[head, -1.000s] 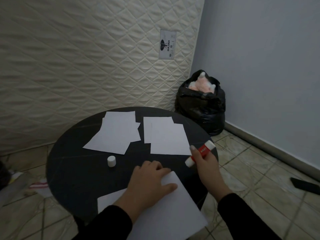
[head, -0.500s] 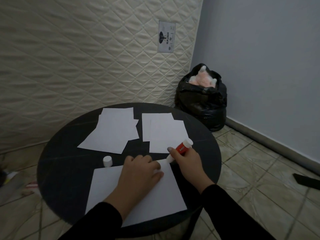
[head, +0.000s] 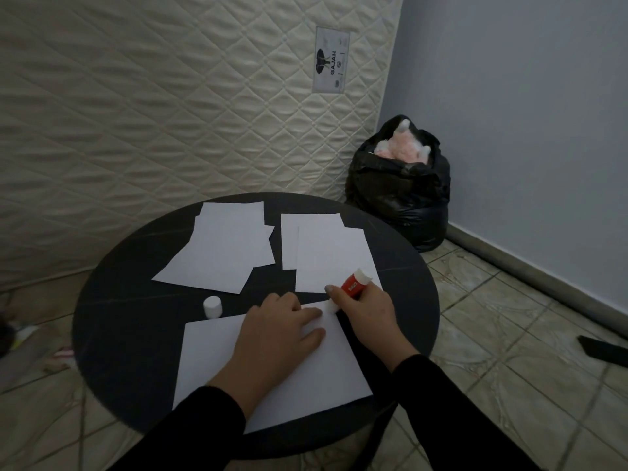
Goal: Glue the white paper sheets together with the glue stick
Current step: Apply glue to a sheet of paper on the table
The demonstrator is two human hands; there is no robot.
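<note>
A white paper sheet (head: 306, 375) lies on the near side of the round black table (head: 129, 321). My left hand (head: 275, 331) presses flat on this sheet near its far edge. My right hand (head: 365, 309) grips a red and white glue stick (head: 353, 286), whose lower end touches the sheet's far right corner. The stick's white cap (head: 212, 306) stands on the table left of my hands. Two stacks of white paper lie further back, a left stack (head: 224, 249) and a right stack (head: 326, 253).
A quilted mattress (head: 170, 113) leans upright behind the table. A full black bag (head: 401, 195) sits on the tiled floor in the corner by the blue wall. A dark flat object (head: 605, 348) lies on the floor at right.
The near sheet slid further onto the table under my left hand. My right hand brought the glue stick down from the table's right edge to the sheet's far right corner.
</note>
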